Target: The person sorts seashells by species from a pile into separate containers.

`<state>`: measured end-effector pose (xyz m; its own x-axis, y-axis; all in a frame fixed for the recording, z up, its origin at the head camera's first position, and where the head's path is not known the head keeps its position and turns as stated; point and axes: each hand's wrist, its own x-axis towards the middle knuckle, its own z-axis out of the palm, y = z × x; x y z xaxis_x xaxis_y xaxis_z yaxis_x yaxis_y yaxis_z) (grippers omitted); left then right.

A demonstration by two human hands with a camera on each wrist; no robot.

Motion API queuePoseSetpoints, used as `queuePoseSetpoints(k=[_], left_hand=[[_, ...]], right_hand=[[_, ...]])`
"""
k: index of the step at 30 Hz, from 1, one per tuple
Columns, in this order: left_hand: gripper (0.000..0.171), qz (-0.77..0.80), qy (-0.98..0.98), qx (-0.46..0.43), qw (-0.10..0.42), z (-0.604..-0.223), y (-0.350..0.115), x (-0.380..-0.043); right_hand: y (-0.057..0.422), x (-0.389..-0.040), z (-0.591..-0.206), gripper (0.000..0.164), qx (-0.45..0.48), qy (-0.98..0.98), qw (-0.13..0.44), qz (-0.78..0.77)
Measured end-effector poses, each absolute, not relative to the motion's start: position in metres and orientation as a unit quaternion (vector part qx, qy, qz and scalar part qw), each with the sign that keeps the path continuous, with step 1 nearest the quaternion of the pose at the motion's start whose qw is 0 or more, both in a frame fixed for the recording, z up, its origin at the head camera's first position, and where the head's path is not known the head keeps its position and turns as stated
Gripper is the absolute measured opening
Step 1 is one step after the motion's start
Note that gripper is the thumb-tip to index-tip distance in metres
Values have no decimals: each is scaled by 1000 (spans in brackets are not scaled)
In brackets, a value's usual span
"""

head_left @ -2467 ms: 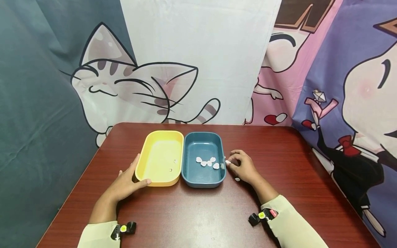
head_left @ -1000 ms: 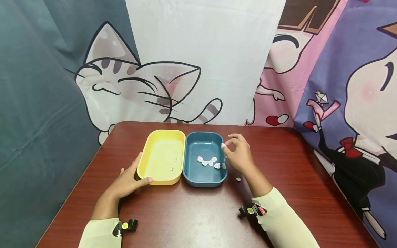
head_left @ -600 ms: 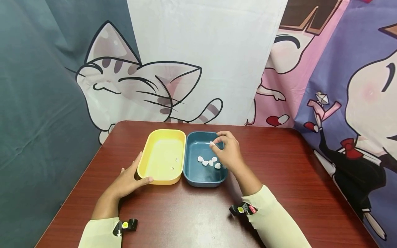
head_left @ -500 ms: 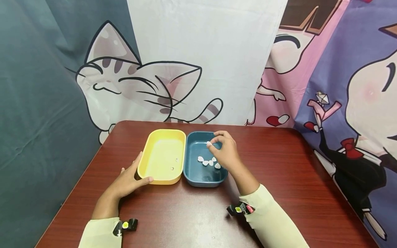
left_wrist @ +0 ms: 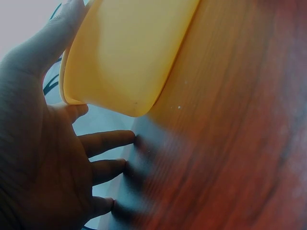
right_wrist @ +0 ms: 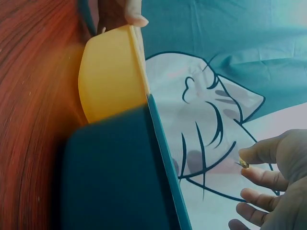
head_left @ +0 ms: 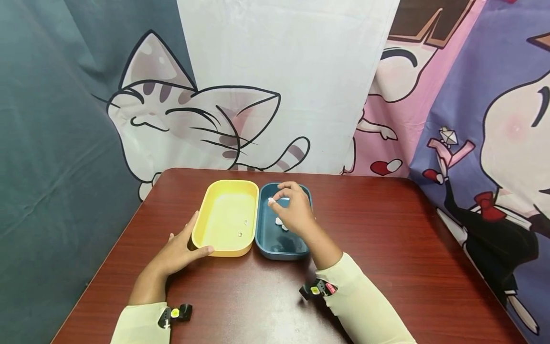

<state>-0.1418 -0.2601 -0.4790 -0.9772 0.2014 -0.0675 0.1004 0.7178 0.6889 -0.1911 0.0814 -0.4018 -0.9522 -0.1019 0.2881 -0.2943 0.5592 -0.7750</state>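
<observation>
My right hand (head_left: 294,210) is above the blue tray (head_left: 281,253), near its left side, pinching a small white piece (head_left: 271,201) between thumb and index finger. In the right wrist view that small piece (right_wrist: 244,164) shows a yellowish, shiny part; its kind is unclear. Several flat white pieces (head_left: 279,221) lie in the blue tray, some hidden behind the hand. My left hand (head_left: 176,255) holds the near left corner of the yellow tray (head_left: 223,253), thumb over the rim. In the left wrist view its other fingers (left_wrist: 108,171) reach down to the table.
The two trays stand side by side, touching, on a reddish-brown wooden table (head_left: 386,229). Two tiny pieces (head_left: 240,234) lie inside the yellow tray. A cloth with cartoon figures (head_left: 335,86) hangs behind the table's far edge.
My right hand has picked up a white piece from beside the blue tray, raised it and carried it left over that tray. The left hand has kept its place.
</observation>
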Motion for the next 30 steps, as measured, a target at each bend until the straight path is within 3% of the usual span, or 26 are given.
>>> queuePoseSetpoints(k=[30], left_hand=[[124, 368, 924, 78, 75, -479, -259, -143]], right_hand=[[25, -191, -406, 11, 160, -889, 16, 429]])
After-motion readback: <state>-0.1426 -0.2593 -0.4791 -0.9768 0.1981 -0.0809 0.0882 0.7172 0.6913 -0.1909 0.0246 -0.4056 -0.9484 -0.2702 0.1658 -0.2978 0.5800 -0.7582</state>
